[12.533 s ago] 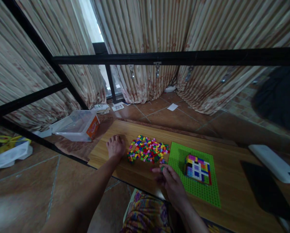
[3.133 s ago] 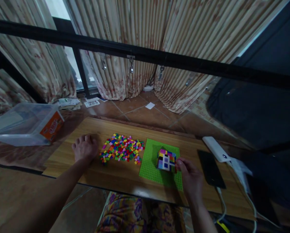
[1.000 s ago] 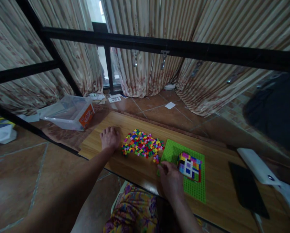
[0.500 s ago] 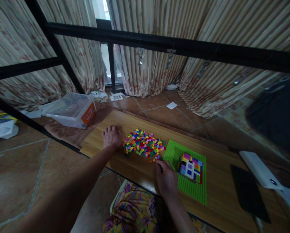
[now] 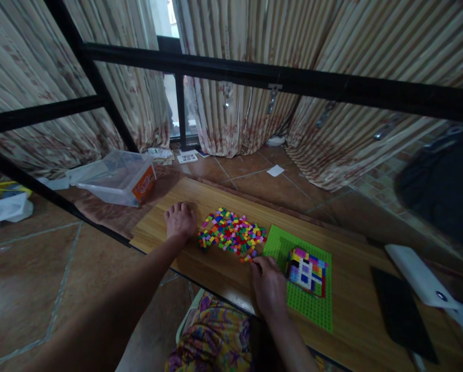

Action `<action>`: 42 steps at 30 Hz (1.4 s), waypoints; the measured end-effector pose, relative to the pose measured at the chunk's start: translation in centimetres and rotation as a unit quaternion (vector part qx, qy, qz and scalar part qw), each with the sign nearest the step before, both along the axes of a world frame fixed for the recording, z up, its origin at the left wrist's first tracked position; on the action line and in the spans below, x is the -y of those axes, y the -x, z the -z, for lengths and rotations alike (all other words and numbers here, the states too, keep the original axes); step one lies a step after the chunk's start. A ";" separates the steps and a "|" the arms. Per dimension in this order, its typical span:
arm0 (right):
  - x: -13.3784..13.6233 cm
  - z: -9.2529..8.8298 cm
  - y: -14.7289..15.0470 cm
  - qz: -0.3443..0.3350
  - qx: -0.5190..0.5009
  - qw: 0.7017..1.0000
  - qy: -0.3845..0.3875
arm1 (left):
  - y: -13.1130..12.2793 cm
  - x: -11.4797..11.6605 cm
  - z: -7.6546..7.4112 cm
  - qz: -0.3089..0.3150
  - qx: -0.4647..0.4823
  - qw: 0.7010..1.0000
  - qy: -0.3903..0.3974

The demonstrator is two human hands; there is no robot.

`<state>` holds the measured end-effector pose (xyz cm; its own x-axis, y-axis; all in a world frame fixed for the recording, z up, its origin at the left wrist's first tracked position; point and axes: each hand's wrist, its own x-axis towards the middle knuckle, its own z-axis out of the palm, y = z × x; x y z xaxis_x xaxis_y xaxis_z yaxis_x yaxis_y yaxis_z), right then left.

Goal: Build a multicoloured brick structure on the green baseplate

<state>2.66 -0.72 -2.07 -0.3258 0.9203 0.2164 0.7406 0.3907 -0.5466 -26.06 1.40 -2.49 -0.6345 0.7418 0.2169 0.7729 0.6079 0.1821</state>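
My left hand (image 5: 180, 221) rests palm down on the wooden table, left of a pile of small coloured toy bricks (image 5: 231, 232). Its fingers lie slightly apart and hold nothing. At the near right edge of the pile is my right hand (image 5: 269, 285), thumb and fingertips closed together beside a few loose bricks. Whatever lies between those fingertips is too small to make out. Just to the right, a green studded baseplate (image 5: 308, 311) carries a low block of multicoloured bricks (image 5: 307, 272), with white and blue ones on top.
A clear plastic bin (image 5: 118, 178) with an orange label stands beyond the table's left end. On the table's right part lie a black flat object (image 5: 403, 312) and a white long device (image 5: 417, 276). Dark metal bars (image 5: 231, 67) cross in front of striped curtains (image 5: 250, 31).
The whole view has shifted slightly down and to the right. Both hands keep nearly the same places, the right one still by the pile's near edge.
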 end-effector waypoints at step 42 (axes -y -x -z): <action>-4.1 -1.1 -13.5 0.249 -0.301 0.920 0.035 | 0.4 -0.2 -0.5 0.000 -0.013 1.000 0.025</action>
